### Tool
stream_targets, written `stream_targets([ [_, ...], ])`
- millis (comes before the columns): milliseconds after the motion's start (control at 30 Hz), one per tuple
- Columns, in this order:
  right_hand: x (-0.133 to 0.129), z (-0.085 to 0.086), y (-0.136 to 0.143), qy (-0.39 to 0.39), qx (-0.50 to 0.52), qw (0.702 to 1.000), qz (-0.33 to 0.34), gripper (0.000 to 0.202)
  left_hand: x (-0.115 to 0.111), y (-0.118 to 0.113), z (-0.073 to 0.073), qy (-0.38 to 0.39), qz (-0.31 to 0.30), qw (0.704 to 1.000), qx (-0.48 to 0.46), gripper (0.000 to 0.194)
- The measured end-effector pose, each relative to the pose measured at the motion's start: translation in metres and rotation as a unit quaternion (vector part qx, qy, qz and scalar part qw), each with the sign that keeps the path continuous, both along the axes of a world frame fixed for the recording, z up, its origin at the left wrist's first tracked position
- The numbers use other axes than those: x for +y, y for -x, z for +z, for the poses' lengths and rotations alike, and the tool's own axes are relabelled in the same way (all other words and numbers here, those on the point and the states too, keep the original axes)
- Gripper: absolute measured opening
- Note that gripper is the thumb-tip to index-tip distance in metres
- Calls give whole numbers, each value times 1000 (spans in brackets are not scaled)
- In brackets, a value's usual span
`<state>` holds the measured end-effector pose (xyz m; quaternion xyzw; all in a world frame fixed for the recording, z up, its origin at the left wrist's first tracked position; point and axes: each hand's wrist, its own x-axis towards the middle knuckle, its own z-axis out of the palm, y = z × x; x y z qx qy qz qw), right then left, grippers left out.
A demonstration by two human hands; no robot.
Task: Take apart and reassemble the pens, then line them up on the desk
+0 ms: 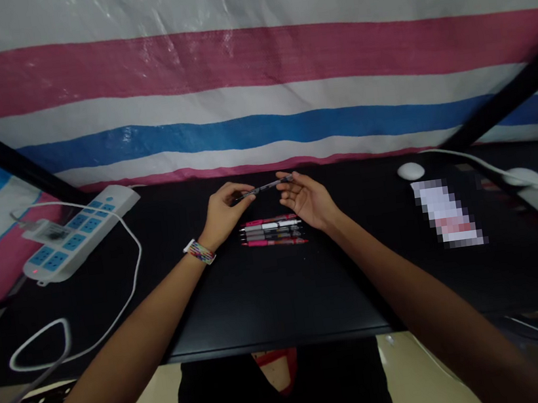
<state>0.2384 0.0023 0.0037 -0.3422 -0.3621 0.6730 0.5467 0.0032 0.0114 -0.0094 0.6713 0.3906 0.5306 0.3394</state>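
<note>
A dark, partly clear pen [267,187] is held level between both hands, just above the black table. My left hand [227,208] pinches its left end between thumb and fingers. At the pen's right end, the thumb and index finger of my right hand [309,200] close on it, with the other fingers loosely curled. Below the hands, several pens lie side by side in a row: a red one [271,219] at the top, a white one [277,225], grey ones [273,232] and a pink-red one [274,242] nearest me.
A white power strip [82,232] with a plugged-in adapter and a looping white cable [139,251] lies at the left. At the right are a white mouse [410,171], a blurred-out paper [449,214] and another white cable. Striped sheeting [250,58] hangs behind the table [273,307].
</note>
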Motion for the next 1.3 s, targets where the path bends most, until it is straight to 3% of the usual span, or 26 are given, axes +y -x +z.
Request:
stream_targets([
  [267, -1, -1, 0, -39, -34, 998, -22, 18, 0, 1, 0, 0, 7, 1000, 25, 12],
  [433, -1, -2, 0, -47, -46, 998, -24, 22, -1, 2, 2, 8, -9, 999, 41, 22],
  [667, -2, -2, 2, -36, -28, 999, -24, 20, -2, -1, -1, 0, 1, 1000, 3, 13],
  [867, 0, 3, -5, 15, -1, 1000, 18, 38, -1, -1, -1, 7, -4, 1000, 0, 14],
  [1033, 1, 0, -6, 8, -38, 999, -3, 27, -1, -1, -1, -1, -6, 1000, 1, 13],
  [1300, -4, 5, -1, -17, -33, 999, -2, 30, 0, -1, -3, 7, 0, 1000, -6, 12],
])
